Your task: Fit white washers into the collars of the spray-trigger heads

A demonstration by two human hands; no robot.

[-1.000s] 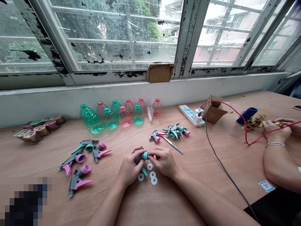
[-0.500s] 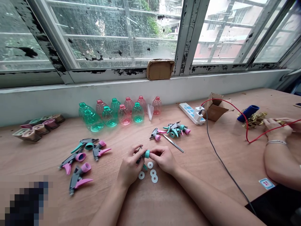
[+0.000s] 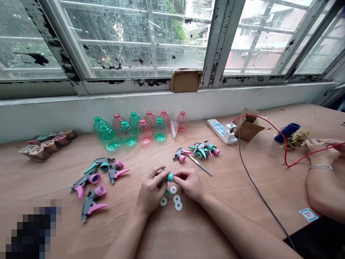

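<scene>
My left hand (image 3: 151, 189) is closed round a grey trigger sprayer head with a teal collar (image 3: 170, 177), whose open end faces right. At that open end, the fingertips of my right hand (image 3: 191, 184) are pinched together; whatever they hold is hidden or too small to make out. The sprayer's teal trigger (image 3: 168, 192) pokes out below my left fingers. Under my hands several white ring washers (image 3: 178, 205) lie flat on the wooden table (image 3: 172, 237), two of them overlapping.
Several sprayer heads (image 3: 90, 203) lie at left, and more form a pile (image 3: 203, 149) beside metal tweezers (image 3: 199, 165). Green and pink bottles (image 3: 128, 135) line the wall. A power strip (image 3: 221, 131) with cables lies at right, near another person's hands (image 3: 319, 149).
The whole view has shifted slightly, so everything appears a little further right. My hands keep the same hold at the sprayer collar, with hardly any visible movement.
</scene>
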